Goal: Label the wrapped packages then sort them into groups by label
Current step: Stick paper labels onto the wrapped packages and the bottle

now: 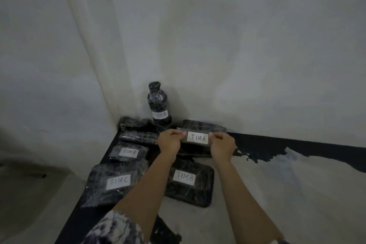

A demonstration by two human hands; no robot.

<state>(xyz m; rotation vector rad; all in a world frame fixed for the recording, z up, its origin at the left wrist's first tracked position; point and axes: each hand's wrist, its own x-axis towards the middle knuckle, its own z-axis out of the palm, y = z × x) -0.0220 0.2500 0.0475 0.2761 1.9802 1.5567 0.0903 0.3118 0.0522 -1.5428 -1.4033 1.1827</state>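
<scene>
Left hand [170,141] and right hand [222,144] pinch opposite ends of a clear-taped white paper TIMA label [198,138], its length running left-to-right, above a black plastic-wrapped package [204,124] against the grey wall [257,65].

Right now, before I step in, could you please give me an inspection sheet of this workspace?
Surface: dark tabletop, paint worn to grey on the right.
Job's things: TIMA label strip held above the packages; wrapped bottle upright in the corner, labelled; TIMA package, TIMC package and TIMB package lying flat; back packages with no label showing.
Clutter: nothing seen.
Fingers: left hand and right hand each pinch one end of the strip.
Cables: nothing seen.
Surroundings: grey walls meeting in a corner.
</scene>
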